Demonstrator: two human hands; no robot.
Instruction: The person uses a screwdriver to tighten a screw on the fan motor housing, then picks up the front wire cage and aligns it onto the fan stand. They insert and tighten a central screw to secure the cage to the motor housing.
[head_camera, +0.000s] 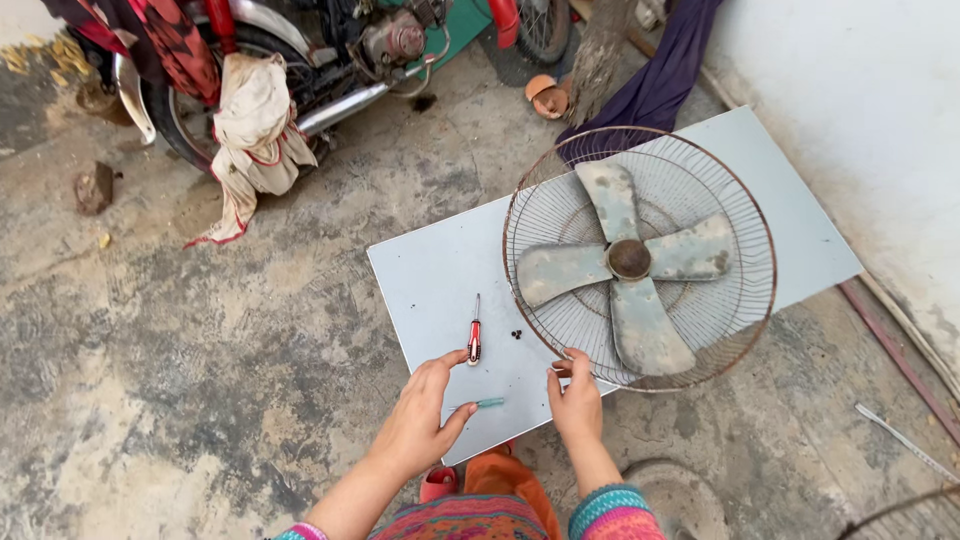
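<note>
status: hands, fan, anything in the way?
Left hand open, reaching at red screwdriver. Right hand on rim of fan guard; fan lies flat on grey board. Small green tool and dark screws between hands.

Bare hands, left hand (418, 420) and right hand (577, 400) — knitted cuffs striped teal, pink, orange — over orange clothing.

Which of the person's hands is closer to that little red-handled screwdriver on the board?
The left hand. Its fingertips reach just beside the lower end of the red-handled screwdriver. The right hand is farther off to the side, touching the fan guard rim.
</note>
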